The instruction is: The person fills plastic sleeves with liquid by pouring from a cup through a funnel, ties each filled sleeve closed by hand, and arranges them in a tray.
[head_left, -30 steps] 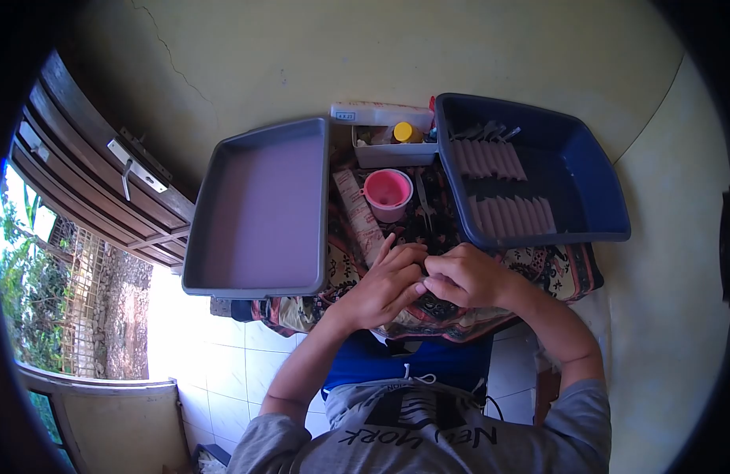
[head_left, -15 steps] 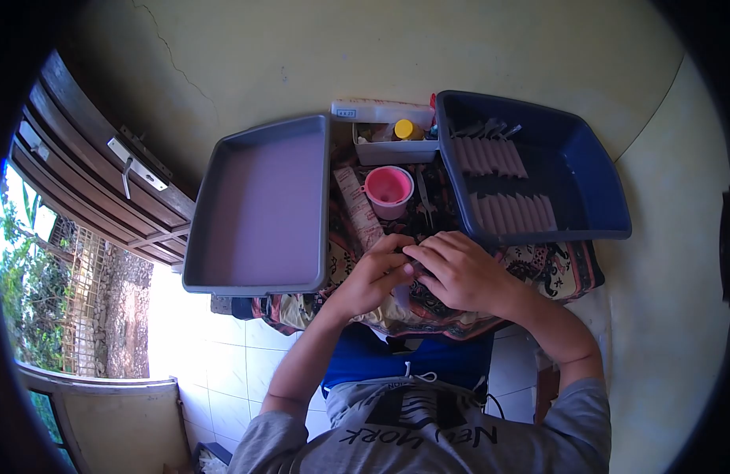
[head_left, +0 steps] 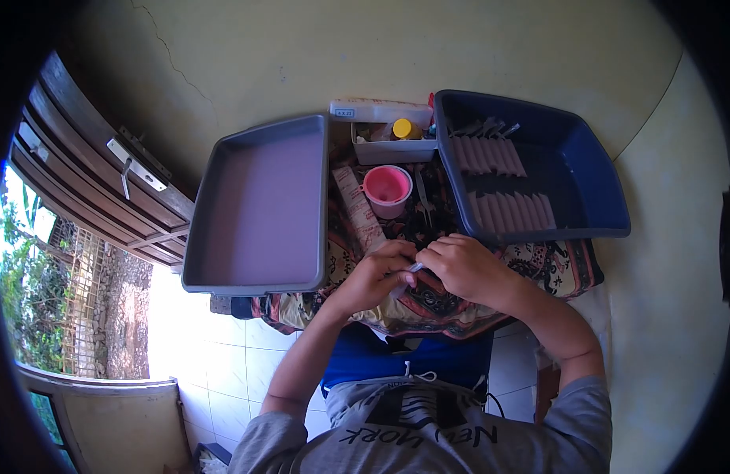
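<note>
Pinching a slim plastic sleeve (head_left: 415, 267) between them, the left hand (head_left: 374, 278) and right hand (head_left: 462, 268) meet over the patterned cloth (head_left: 554, 272) in the head view. The left thumb and curled fingers are clamped on its pale, narrow end; the right fingertips close together against the same spot. The sleeve is at the near part of the cloth, with a mauve part seemingly hanging below the left hand.

If either pinch loosened, the slick plastic could slide and, should that end be unsealed, let its contents run onto the cloth. Pulling too hard could split the thin film. A careless reach of the right hand could knock the pink cup (head_left: 388, 212) and the funnel-like piece (head_left: 387, 185) in its mouth, or catch the fork-like tool (head_left: 425, 199) beside it. A bump from the left arm could slosh the mauve liquid over the grey tray's rim (head_left: 326, 197).

The knuckles cover most of the sleeve, so whether its end is knotted, twisted or open cannot be told. The right thumb is hidden. The cup's level is out of sight beneath the pink piece, and the dark ends of the filled sleeves (head_left: 491, 156) blur into the blue basin (head_left: 550, 170).
</note>
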The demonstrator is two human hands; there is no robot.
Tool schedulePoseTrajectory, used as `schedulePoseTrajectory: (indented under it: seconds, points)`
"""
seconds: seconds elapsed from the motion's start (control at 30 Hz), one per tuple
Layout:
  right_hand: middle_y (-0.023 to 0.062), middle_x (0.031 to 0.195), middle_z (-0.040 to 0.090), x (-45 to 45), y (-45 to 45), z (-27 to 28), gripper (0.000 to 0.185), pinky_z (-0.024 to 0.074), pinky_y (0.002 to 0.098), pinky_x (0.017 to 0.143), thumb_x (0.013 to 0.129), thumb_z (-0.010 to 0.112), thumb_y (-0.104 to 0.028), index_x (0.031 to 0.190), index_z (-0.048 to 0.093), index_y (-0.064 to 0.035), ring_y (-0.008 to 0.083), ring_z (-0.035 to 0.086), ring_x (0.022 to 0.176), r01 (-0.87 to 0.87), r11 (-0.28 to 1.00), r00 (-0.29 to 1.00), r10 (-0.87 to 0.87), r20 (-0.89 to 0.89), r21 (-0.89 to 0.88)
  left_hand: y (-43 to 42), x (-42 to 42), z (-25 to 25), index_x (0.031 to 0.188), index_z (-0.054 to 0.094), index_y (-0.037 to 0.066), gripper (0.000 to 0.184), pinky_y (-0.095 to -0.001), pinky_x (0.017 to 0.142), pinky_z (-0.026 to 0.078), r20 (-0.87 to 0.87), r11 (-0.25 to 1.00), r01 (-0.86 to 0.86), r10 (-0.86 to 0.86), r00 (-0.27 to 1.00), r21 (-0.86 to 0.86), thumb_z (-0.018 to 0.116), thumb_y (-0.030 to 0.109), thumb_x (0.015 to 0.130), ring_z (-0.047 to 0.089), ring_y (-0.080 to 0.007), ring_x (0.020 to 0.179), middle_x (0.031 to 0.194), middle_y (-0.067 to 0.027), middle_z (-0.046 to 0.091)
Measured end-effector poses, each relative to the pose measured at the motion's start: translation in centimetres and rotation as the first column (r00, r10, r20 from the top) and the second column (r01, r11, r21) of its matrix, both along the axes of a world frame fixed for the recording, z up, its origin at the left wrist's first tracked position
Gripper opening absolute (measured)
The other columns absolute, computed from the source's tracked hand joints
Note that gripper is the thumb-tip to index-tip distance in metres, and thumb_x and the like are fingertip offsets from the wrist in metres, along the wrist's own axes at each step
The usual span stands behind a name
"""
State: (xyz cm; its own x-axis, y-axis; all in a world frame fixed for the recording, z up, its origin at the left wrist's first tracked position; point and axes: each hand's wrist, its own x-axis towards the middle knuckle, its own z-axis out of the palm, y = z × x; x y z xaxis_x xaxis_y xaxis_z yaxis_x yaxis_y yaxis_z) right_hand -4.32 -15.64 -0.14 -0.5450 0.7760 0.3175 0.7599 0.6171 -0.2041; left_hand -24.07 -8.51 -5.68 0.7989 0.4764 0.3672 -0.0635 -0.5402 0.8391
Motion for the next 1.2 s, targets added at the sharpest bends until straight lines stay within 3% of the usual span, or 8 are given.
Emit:
schedulePoseTrajectory:
  seconds: [0.27,0.5,0.57,0.67,0.77,0.97,1.1,1.2]
  points:
    - [0.0209,0.069,0.061,0.4,0.0,1.7,0.016,0.0460,0.0454,0.061,0.088,0.053,-0.015,0.083,0.053,0.0011,0.0376,0.062,0.068,-0.042,0.882,0.989,-0.029,-0.144,-0.469,0.0,-0.1,1.3,0.085,0.068,-0.003,0.015,-0.0399,0.098,0.038,-0.030,0.988,-0.005,0.000,1.000,-0.151,0.070,0.007,0.075,0.051,-0.0304,0.115,0.111,-0.0147,0.059]
    - [0.0168,0.062,0.060,1.1,0.6,1.5,0.029,0.0431,0.0378,0.053,0.091,0.055,-0.019,0.070,0.053,0.0015,0.0304,0.061,0.057,-0.078,0.906,0.936,-0.077,-0.344,-0.415,0.0,0.4,0.8,0.085,0.073,0.003,0.015,-0.0409,0.094,0.041,0.033,0.990,-0.137,0.138,0.990,-0.031,0.073,0.010,0.072,0.055,-0.0298,0.108,0.099,-0.0103,0.064]
    - [0.0074,0.057,0.058,1.2,0.5,1.4,0.035,0.0377,0.0286,0.047,0.093,0.053,-0.021,0.065,0.054,-0.0004,0.0154,0.054,0.049,-0.092,0.713,0.787,-0.376,-0.489,-0.696,0.1,0.5,1.0,0.084,0.074,0.005,0.015,-0.0429,0.094,0.040,0.056,0.978,-0.199,0.195,0.979,0.069,0.074,0.012,0.071,0.054,-0.0312,0.108,0.096,-0.0092,0.065]
    - [0.0013,0.059,0.053,1.7,0.1,0.7,0.030,0.0309,0.0207,0.045,0.096,0.048,-0.021,0.072,0.056,-0.0041,0.0045,0.045,0.050,-0.326,0.548,0.566,-0.539,-0.623,-0.770,-0.2,0.6,1.1,0.083,0.074,0.006,0.015,-0.0436,0.094,0.040,0.070,0.972,-0.224,0.219,0.973,0.076,0.075,0.013,0.070,0.054,-0.0316,0.109,0.095,-0.0082,0.064]
    - [0.0037,0.062,0.055,1.4,-0.4,1.1,0.029,0.0309,0.0187,0.043,0.095,0.049,-0.021,0.073,0.056,-0.0048,0.0059,0.046,0.049,-0.476,0.452,0.272,-0.740,-0.615,-0.754,-0.3,0.7,1.3,0.083,0.073,0.004,0.015,-0.0436,0.093,0.040,0.079,0.954,-0.254,0.245,0.966,0.160,0.075,0.013,0.070,0.054,-0.0316,0.108,0.095,-0.0081,0.064]
    - [0.0113,0.074,0.066,-0.8,-0.6,1.7,0.025,0.0383,0.0195,0.042,0.094,0.052,-0.020,0.081,0.062,-0.0010,0.0073,0.052,0.049,-0.429,0.596,-0.041,-0.764,-0.644,-0.679,-1.1,1.8,2.0,0.084,0.072,0.002,0.013,-0.0421,0.095,0.040,0.069,0.946,-0.313,0.308,0.949,0.085,0.072,0.009,0.072,0.053,-0.0309,0.111,0.098,-0.0090,0.063]
    - [0.0127,0.077,0.068,-1.1,0.0,0.1,0.025,0.0401,0.0214,0.041,0.093,0.056,-0.020,0.084,0.066,0.0015,0.0086,0.055,0.047,-0.274,0.714,0.138,-0.634,-0.761,-0.645,-1.5,2.4,1.9,0.084,0.073,0.003,0.014,-0.0410,0.094,0.040,0.066,0.925,-0.379,0.376,0.924,0.037,0.072,0.006,0.071,0.053,-0.0305,0.110,0.098,-0.0100,0.063]
    - [0.0112,0.072,0.068,-1.6,0.3,-0.4,0.024,0.0395,0.0225,0.040,0.092,0.058,-0.019,0.087,0.068,0.0033,0.0089,0.056,0.045,0.016,0.901,0.446,-0.394,-0.803,-0.433,-1.5,2.5,1.5,0.084,0.071,0.000,0.017,-0.0395,0.088,0.044,0.073,0.910,-0.414,0.411,0.909,0.025,0.074,0.008,0.070,0.054,-0.0306,0.106,0.098,-0.0092,0.064]
